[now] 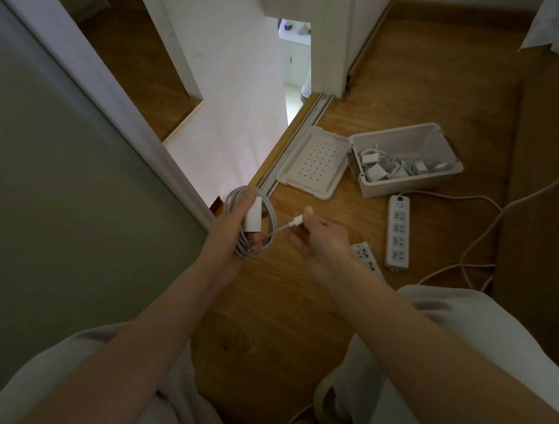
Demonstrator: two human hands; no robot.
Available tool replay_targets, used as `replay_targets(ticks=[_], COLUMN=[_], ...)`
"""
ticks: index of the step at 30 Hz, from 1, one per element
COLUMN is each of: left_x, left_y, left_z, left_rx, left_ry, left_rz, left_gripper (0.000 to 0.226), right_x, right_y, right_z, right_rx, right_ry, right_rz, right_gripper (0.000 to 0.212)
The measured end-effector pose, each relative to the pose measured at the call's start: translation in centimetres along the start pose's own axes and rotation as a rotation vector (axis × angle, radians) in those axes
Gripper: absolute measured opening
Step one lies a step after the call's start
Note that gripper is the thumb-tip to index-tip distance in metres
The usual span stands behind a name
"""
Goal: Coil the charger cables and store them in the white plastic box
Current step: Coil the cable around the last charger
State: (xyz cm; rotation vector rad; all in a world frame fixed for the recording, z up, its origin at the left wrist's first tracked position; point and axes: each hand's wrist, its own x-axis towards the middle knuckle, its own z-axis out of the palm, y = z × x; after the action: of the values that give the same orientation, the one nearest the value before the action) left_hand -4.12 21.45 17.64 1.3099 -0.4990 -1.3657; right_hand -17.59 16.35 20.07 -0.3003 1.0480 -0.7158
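Note:
My left hand [228, 233] grips a white charger brick [252, 218] together with several loops of its white cable [270, 226], held above the wooden floor. A short free tail of that cable runs right to its plug end [296, 220], which my right hand [319, 243] pinches between thumb and fingers. The white plastic box [407, 185] stands open on the floor further away to the right, with several coiled chargers [390, 165] lying inside it.
The box's perforated white lid [313, 162] lies flat left of the box. A white power strip [398, 231] lies in front of the box, a second strip [366, 257] is partly hidden by my right arm. Loose white cords [480, 234] trail at right. Walls stand close at left.

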Motion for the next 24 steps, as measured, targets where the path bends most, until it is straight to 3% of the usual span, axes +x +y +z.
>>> replay_targets(ticks=[5, 8, 11, 13, 15, 20, 22, 24], left_x=[-0.3, -0.1, -0.2, -0.4, -0.6, -1.0, -1.0, -1.0], left_y=[-0.2, -0.4, -0.6, -0.6, -0.5, -0.2, -0.2, -0.1], left_z=[0.8, 0.3, 0.7, 0.9, 0.7, -0.2, -0.4, -0.1], left_rx=[0.289, 0.325, 0.31, 0.265, 0.262, 0.198, 0.188, 0.155], left_ry=[0.224, 0.295, 0.317, 0.301, 0.275, 0.137, 0.098, 0.056], left_rz=[0.04, 0.031, -0.013, -0.027, -0.025, -0.115, -0.122, -0.125], left_gripper=[0.059, 0.07, 0.04, 0.027, 0.029, 0.074, 0.07, 0.073], right_x=[0.3, -0.1, -0.3, -0.3, -0.4, -1.5, -2.1, -2.4], right_y=[1.6, 2.2, 2.5, 2.4, 2.2, 0.6, 0.2, -0.5], right_z=[-0.2, -0.2, -0.3, -0.5, -0.6, -0.6, -0.4, -0.5], right_rx=[-0.274, -0.491, -0.739, -0.886, -1.003, -1.647, -1.663, -1.52], right_ry=[-0.02, -0.085, -0.197, -0.211, -0.196, -0.376, -0.406, -0.351], right_rz=[-0.175, -0.313, -0.488, -0.558, -0.639, -0.984, -0.984, -0.902], right_gripper=[0.018, 0.011, 0.013, 0.016, 0.018, 0.038, 0.031, 0.021])
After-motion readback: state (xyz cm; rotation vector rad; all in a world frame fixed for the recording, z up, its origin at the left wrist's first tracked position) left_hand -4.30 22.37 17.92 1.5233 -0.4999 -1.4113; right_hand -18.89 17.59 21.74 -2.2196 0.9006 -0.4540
